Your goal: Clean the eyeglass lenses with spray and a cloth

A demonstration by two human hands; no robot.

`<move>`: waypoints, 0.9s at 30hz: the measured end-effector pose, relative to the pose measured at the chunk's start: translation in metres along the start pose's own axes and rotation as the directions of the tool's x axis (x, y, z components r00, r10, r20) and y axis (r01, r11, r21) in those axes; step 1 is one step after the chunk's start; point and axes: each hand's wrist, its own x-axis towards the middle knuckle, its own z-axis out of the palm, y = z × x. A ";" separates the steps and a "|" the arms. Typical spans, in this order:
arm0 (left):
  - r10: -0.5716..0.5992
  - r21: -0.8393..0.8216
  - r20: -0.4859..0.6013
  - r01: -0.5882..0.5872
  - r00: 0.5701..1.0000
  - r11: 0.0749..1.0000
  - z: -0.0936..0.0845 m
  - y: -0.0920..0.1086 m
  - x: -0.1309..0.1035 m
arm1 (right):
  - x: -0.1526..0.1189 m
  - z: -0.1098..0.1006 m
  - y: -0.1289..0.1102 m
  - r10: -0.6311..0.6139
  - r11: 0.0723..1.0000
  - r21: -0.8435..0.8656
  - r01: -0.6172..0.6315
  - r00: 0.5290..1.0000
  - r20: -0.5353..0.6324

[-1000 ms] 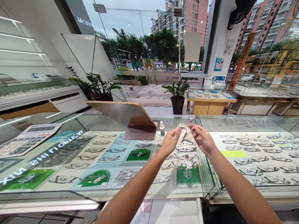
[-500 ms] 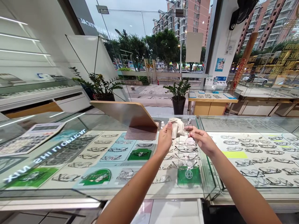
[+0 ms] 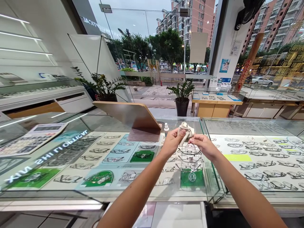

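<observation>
In the head view, we see our two hands meeting just right of the centre of the frame, above a glass display case (image 3: 175, 197). Our left hand (image 3: 173, 141) grips a bunched cream cloth (image 3: 187, 130), the thumb pressed on its near side. Our right hand (image 3: 201, 144) has its fingertips closed on the thin-rimmed eyeglasses (image 3: 193, 146); these are partly hidden by the cloth and hard to separate from the frames displayed beneath. Just left of our left hand we see a small white-capped bottle (image 3: 166, 129), upright, and further left a wood-edged tilted panel (image 3: 129, 115). A calculator (image 3: 35, 137) lies at the left of the frame. Below our hands, a green card (image 3: 192, 179) lies inside the case, and a potted plant (image 3: 181, 95) stands beyond it, in the upper middle
</observation>
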 end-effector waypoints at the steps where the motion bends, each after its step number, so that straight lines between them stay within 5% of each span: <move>1: -0.021 -0.018 0.030 0.021 0.999 1.000 -0.001 0.001 0.000 | 0.000 0.000 0.000 -0.005 1.000 0.008 0.005 1.000 0.004; 8: -0.104 -0.043 0.133 0.110 0.986 0.993 -0.006 0.007 -0.002 | -0.001 -0.002 0.001 0.010 1.000 0.029 -0.011 0.999 0.035; 18: 0.027 0.031 0.032 -0.028 0.999 0.999 0.007 0.002 -0.009 | -0.002 0.002 0.006 0.032 0.998 -0.052 -0.022 0.980 0.198; 27: 0.008 -0.016 0.208 -0.005 0.978 1.000 -0.011 0.003 0.003 | -0.003 0.001 -0.010 -0.006 1.000 0.011 0.006 0.999 0.049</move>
